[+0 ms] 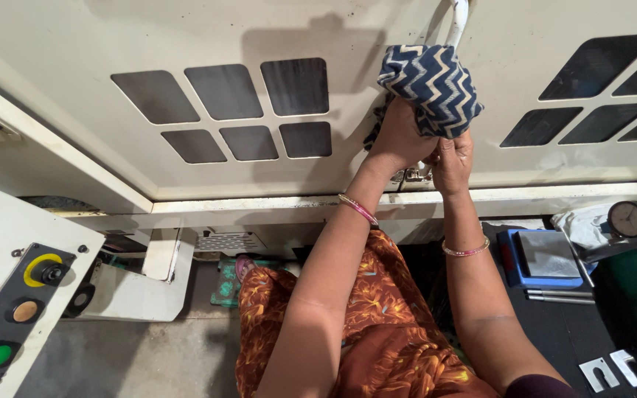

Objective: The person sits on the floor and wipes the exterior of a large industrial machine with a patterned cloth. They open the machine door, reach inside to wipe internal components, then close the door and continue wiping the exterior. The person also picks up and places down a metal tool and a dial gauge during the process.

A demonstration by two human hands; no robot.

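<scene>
I see my left hand (399,136) with fingers clamped on a blue zigzag cloth (430,88) against the cream machine door (318,158), below its white handle (456,22). My right hand (453,156), fingers curled together, touches the metal latch (416,175) just beneath.

Close head view, steeply downward.
</scene>
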